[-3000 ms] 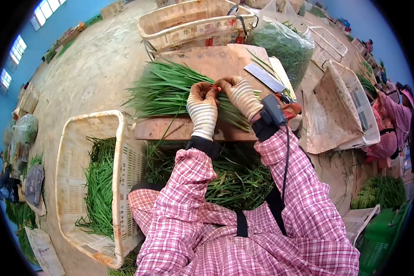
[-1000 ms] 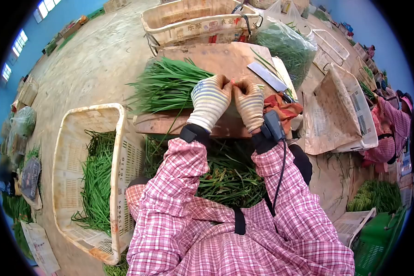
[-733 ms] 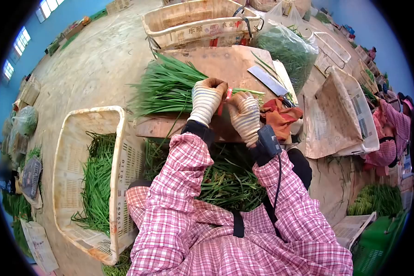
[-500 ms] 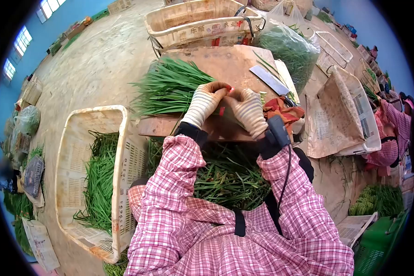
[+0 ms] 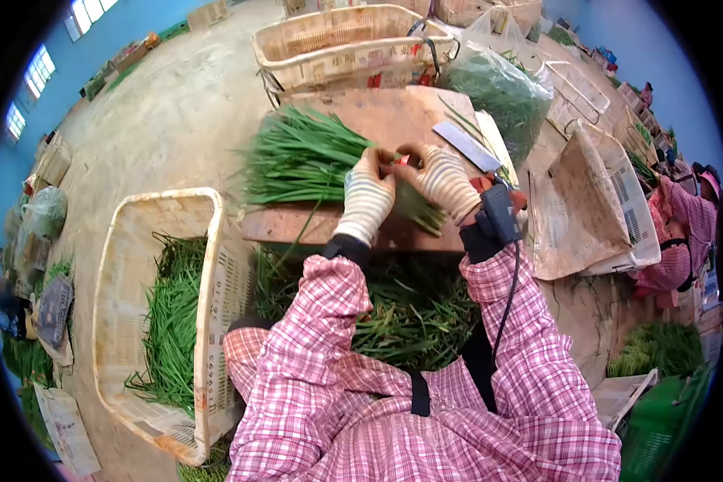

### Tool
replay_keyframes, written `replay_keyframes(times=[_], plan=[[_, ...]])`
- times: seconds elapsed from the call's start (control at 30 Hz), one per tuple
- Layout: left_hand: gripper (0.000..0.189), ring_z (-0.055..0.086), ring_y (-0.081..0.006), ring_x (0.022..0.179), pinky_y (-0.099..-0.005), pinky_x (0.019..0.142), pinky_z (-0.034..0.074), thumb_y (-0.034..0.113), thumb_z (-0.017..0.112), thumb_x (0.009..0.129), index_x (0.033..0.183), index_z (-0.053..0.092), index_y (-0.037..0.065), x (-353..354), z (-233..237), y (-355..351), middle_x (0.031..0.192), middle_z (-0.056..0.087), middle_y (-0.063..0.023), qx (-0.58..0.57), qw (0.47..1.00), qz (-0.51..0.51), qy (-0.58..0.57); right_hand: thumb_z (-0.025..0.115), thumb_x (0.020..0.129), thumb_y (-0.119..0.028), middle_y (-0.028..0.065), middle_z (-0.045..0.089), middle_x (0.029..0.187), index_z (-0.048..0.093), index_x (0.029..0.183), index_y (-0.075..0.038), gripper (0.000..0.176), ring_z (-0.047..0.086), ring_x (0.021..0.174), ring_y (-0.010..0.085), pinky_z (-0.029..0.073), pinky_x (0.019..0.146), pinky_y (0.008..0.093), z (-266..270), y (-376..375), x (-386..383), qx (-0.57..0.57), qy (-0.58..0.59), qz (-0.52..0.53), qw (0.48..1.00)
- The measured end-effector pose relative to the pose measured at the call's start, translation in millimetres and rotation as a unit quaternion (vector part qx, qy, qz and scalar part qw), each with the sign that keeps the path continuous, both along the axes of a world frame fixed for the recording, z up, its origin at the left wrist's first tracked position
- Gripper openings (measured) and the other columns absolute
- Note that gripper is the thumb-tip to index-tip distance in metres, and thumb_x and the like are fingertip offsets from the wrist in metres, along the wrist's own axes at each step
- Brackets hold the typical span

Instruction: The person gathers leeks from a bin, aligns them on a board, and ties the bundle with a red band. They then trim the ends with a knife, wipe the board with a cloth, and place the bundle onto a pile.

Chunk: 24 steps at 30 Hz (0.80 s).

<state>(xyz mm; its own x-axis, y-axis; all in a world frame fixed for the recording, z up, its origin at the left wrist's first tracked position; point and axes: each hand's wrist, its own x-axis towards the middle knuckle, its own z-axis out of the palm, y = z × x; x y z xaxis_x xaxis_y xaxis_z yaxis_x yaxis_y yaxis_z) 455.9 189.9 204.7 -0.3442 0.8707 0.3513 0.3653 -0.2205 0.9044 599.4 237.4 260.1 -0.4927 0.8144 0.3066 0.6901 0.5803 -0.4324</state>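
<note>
chives bundle (image 5: 313, 157) lies across the wooden board (image 5: 377, 108), its stem end pinched between gloved left hand (image 5: 367, 193) and right hand (image 5: 444, 181), both closed on a red band (image 5: 399, 161).

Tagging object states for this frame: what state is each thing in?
left hand: closed on the chive bundle
right hand: pinching the red band
chive bundle: lying on the wooden board, leaves fanned left
knife: lying flat, untouched
left basket: partly filled with greens
clear bag: stuffed with greens
</note>
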Motion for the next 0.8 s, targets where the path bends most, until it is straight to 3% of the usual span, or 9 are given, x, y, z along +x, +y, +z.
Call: replay_keyframes(times=[0.07, 0.17, 0.27, 0.3, 0.37, 0.5, 0.63, 0.73, 0.8], plan=[[0.025, 0.069, -0.0333, 0.082, -0.0420, 0.072, 0.054, 0.005, 0.072, 0.078, 0.099, 0.059, 0.003, -2, 0, 2, 0.088, 0.070, -0.0176, 0.017, 0.998, 0.035, 0.048, 0.065, 0.086, -0.038, 0.0170, 0.072, 0.090, 0.078, 0.093, -0.012, 0.029, 0.068, 0.089, 0.0366, 0.053, 0.080, 0.0467, -9, 8, -5, 0.034, 0.006, 0.021, 0.999], [0.027, 0.069, -0.0291, 0.078, -0.0395, 0.072, 0.055, 0.005, 0.073, 0.078, 0.099, 0.058, 0.003, -2, -10, 7, 0.083, 0.069, -0.0147, 0.006, 0.999, 0.043, 0.031, 0.060, 0.088, -0.036, 0.0154, 0.073, 0.088, 0.077, 0.089, -0.013, 0.028, 0.069, 0.085, 0.0372, 0.049, 0.083, 0.0494, -29, 9, -18, 0.080, 0.033, -0.043, 0.995], [0.023, 0.062, -0.0158, 0.066, -0.0320, 0.061, 0.051, 0.000, 0.071, 0.081, 0.099, 0.056, 0.003, 2, -16, 7, 0.076, 0.065, -0.0090, 0.030, 0.999, 0.044, -0.008, 0.059, 0.090, -0.033, 0.0197, 0.071, 0.085, 0.073, 0.086, -0.008, 0.029, 0.068, 0.084, 0.0406, 0.050, 0.078, 0.0526, -23, 5, -27, 0.055, -0.013, -0.085, 0.995], [0.022, 0.062, -0.0151, 0.066, -0.0311, 0.063, 0.052, 0.000, 0.071, 0.082, 0.098, 0.056, 0.003, 2, -7, 0, 0.075, 0.065, -0.0086, -0.009, 0.999, 0.035, -0.031, 0.059, 0.090, -0.033, 0.0198, 0.071, 0.085, 0.073, 0.087, -0.008, 0.029, 0.068, 0.084, 0.0405, 0.049, 0.078, 0.0526, -18, 6, -28, 0.042, -0.015, -0.094, 0.995], [0.022, 0.061, -0.0137, 0.068, -0.0306, 0.065, 0.052, -0.002, 0.070, 0.083, 0.099, 0.056, 0.003, 5, -19, 4, 0.075, 0.064, -0.0074, 0.054, 0.998, 0.040, -0.014, 0.059, 0.090, -0.032, 0.0200, 0.071, 0.085, 0.073, 0.088, -0.008, 0.028, 0.068, 0.085, 0.0402, 0.049, 0.079, 0.0527, -15, 3, -29, 0.007, -0.021, -0.113, 0.993], [0.017, 0.069, -0.0282, 0.073, -0.0364, 0.069, 0.054, 0.000, 0.067, 0.085, 0.099, 0.059, 0.004, 9, 11, -15, 0.080, 0.068, -0.0150, 0.070, 0.984, 0.068, 0.147, 0.058, 0.089, -0.035, 0.0170, 0.072, 0.086, 0.072, 0.086, -0.009, 0.030, 0.067, 0.085, 0.0388, 0.047, 0.083, 0.0529, -28, 2, -28, 0.058, 0.014, -0.133, 0.989], [0.018, 0.070, -0.0308, 0.074, -0.0383, 0.070, 0.054, 0.001, 0.069, 0.084, 0.098, 0.059, 0.005, 9, 7, -13, 0.079, 0.068, -0.0148, 0.032, 0.990, 0.085, 0.109, 0.060, 0.088, -0.033, 0.0171, 0.071, 0.085, 0.071, 0.085, -0.009, 0.027, 0.067, 0.086, 0.0390, 0.047, 0.080, 0.0535, -33, 1, -23, 0.061, 0.055, -0.120, 0.989], [0.019, 0.070, -0.0301, 0.074, -0.0381, 0.070, 0.054, 0.002, 0.070, 0.082, 0.097, 0.059, 0.005, 4, 2, -12, 0.078, 0.068, -0.0140, 0.028, 0.993, 0.081, 0.084, 0.061, 0.087, -0.034, 0.0175, 0.071, 0.085, 0.072, 0.085, -0.010, 0.026, 0.067, 0.085, 0.0383, 0.047, 0.078, 0.0530, -25, 3, -16, 0.018, 0.046, -0.070, 0.996], [0.018, 0.070, -0.0310, 0.075, -0.0384, 0.070, 0.054, 0.001, 0.069, 0.081, 0.096, 0.059, 0.005, 2, 5, -12, 0.079, 0.068, -0.0146, 0.031, 0.995, 0.057, 0.081, 0.062, 0.087, -0.035, 0.0172, 0.071, 0.087, 0.072, 0.085, -0.011, 0.026, 0.067, 0.086, 0.0374, 0.048, 0.078, 0.0519, -26, 4, -19, 0.053, 0.004, -0.083, 0.995]])
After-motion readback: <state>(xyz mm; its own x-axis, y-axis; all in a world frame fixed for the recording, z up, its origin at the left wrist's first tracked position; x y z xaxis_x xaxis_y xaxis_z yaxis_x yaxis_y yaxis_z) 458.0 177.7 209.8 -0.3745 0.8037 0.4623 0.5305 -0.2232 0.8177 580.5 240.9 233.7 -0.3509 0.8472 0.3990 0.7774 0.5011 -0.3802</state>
